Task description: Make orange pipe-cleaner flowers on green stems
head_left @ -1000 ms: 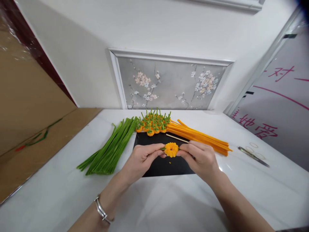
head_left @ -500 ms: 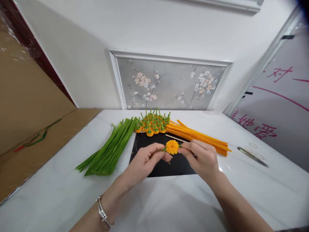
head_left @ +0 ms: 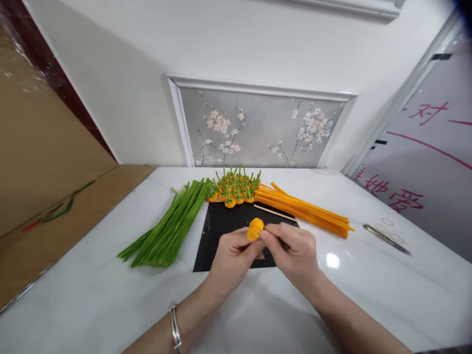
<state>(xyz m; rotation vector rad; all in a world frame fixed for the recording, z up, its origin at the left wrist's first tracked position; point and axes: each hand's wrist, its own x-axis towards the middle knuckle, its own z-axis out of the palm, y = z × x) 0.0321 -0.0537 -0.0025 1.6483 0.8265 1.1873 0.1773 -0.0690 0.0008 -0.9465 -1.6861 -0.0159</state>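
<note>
A small orange pipe-cleaner pumpkin (head_left: 255, 229) is held up over the black mat (head_left: 217, 241), tilted on its side. My left hand (head_left: 234, 253) grips it from the left and below, fingers closed. My right hand (head_left: 293, 246) pinches at its right side, thumb and forefinger together, with a trace of green at the fingertips. The green pipe-cleaner ends are mostly hidden behind the fingers. Behind the mat stand several finished-looking pumpkins (head_left: 236, 189) with green stems pointing up.
Green pipe cleaners (head_left: 169, 226) lie bundled on the left, orange pipe cleaners (head_left: 304, 209) on the right. A thin pale stick (head_left: 275, 213) rests along the mat's back edge. Tweezers (head_left: 387, 239) and several thin rings (head_left: 386, 221) are farther right. Cardboard (head_left: 73, 211) borders the left side.
My hands have come closer together, the right moving left and the left slightly right. The pumpkin has turned and shifted a little left; the green ends once showing at both sides are now mostly hidden.
</note>
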